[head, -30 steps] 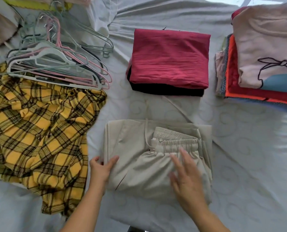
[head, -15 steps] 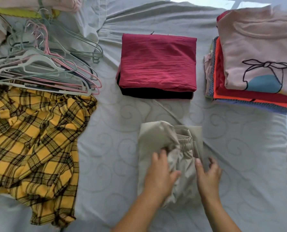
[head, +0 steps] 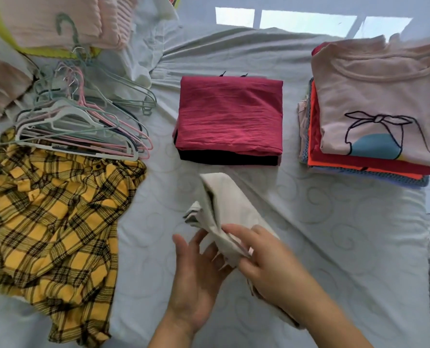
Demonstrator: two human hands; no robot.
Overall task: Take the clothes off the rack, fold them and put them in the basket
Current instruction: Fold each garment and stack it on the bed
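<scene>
I'm lifting the folded beige trousers (head: 230,209) off the bed's (head: 334,234) near edge, where they were lying flat a second ago. My right grip (head: 266,262) is pinching them; my left grip (head: 198,275) is spread underneath. Stacking them comes next, probably.

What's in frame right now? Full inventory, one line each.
beige garment: one, folded, lifted off the bed at centre, in both hands
plaid shirt: one, yellow and black, spread unfolded at left
hangers: a pile, white, pink and pale green, upper left
maroon stack: one folded maroon piece over a black one, centre top
shirt stack: several folded pieces, pale pink printed shirt on top, orange, red and blue below, right
pink clothes: unfolded heap, top left
bed sheet: one, pale grey, swirl pattern
left hand: fingers straight, under the garment
right hand: grips the garment's near end
</scene>
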